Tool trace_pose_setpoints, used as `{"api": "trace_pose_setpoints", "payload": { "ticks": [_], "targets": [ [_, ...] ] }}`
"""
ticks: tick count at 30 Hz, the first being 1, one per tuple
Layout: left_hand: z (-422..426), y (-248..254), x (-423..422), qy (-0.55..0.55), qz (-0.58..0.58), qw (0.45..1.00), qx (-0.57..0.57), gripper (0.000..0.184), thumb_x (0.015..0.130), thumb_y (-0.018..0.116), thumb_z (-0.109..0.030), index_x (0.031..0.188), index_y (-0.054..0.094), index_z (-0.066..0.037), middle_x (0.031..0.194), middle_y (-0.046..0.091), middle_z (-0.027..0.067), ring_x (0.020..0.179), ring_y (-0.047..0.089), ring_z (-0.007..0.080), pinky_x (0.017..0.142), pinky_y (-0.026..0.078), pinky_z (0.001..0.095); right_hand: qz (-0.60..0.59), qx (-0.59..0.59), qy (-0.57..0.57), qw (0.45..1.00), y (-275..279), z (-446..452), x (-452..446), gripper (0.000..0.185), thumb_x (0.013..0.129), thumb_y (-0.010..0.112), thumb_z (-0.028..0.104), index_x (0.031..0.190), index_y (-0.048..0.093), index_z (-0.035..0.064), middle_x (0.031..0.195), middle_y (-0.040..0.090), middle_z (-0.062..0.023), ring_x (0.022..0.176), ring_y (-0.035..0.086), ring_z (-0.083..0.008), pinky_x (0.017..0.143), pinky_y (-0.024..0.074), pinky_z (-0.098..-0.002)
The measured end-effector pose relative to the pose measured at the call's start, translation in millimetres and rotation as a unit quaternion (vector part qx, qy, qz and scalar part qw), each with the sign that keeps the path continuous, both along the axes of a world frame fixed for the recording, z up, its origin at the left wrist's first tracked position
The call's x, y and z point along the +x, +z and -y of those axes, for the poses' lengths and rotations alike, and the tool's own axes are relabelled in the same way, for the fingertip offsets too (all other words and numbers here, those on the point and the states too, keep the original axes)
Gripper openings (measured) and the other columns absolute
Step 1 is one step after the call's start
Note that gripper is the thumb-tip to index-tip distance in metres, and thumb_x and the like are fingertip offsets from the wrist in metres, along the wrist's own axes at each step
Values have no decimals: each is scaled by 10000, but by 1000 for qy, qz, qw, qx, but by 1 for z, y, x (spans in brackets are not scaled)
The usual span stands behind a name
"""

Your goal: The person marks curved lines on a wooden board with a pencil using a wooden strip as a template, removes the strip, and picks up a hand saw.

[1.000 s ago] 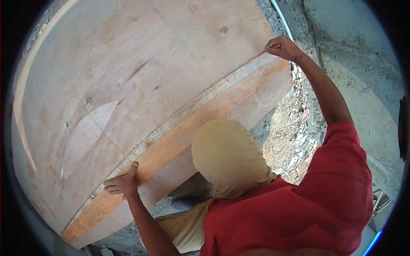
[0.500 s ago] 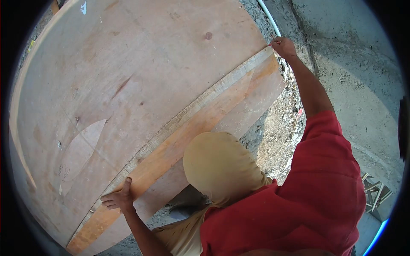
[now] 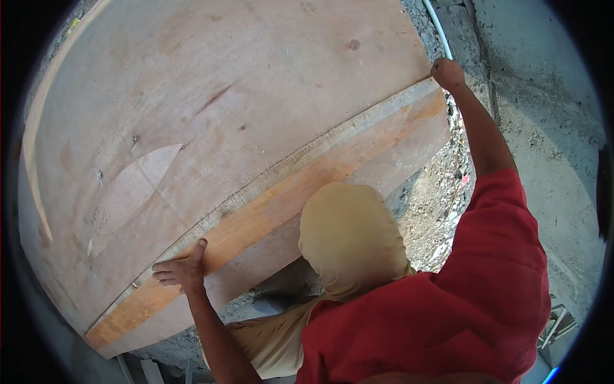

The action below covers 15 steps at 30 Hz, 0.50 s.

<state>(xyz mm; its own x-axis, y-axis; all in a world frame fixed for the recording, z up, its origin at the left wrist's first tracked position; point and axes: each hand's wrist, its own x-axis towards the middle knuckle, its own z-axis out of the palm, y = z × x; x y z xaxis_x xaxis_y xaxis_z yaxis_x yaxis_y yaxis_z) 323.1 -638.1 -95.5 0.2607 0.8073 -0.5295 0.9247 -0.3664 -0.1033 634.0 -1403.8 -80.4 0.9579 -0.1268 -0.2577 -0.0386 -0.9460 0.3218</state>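
A large brown plywood sheet (image 3: 275, 96) fills much of the view. Along its near side lies a long wooden strip (image 3: 275, 198), orange-brown on top with a rough pale edge. My left hand (image 3: 181, 267) rests on the strip's left part, thumb apart and fingers stretched across its pale edge. At the far right end of the strip, my right hand (image 3: 449, 73) is closed near the sheet's edge. What its fingers hold, if anything, is hidden. My bent knee (image 3: 352, 237) in tan trousers is beside the strip.
A pale hose or pipe (image 3: 438, 29) runs on the ground beyond my right hand. Rough concrete (image 3: 543, 141) lies to the right, with gravel (image 3: 435, 198) next to the sheet. Metal or wooden bars (image 3: 558, 325) show at the lower right.
The view has shifted, so the sheet, strip and both hands appear farther right. A small reddish tip seen at my right fingers is no longer visible. Both hands keep their places along the strip.
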Motion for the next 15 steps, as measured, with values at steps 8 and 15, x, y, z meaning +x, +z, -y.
{"api": "trace_pose_setpoints", "payload": {
  "ticks": [8, 15],
  "targets": [
    [10, 15, 14, 34, -38, 998, -23, 1787, 417, 957, -710, 1570, -169, 62, 1661, -179, 306, 1554, -149, 465, 1156, 97, 761, -165, 40, 130, 977, 12, -196, -10, 188, 821, 640, 176, 779, 707, 5, 823, 707, -262, 808, 709, -430, 785, 576, -515],
    [8, 14, 14, 42, -30, 998, -34, 1772, 435, 952, -705, 1571, -176, 54, 1649, -189, 325, 1552, -165, 462, 1146, 79, 780, -319, 182, 308, 878, 38, -458, -74, 197, 844, 639, 172, 821, 707, -11, 841, 704, -266, 849, 700, -437, 801, 569, -521]
  ]
}}
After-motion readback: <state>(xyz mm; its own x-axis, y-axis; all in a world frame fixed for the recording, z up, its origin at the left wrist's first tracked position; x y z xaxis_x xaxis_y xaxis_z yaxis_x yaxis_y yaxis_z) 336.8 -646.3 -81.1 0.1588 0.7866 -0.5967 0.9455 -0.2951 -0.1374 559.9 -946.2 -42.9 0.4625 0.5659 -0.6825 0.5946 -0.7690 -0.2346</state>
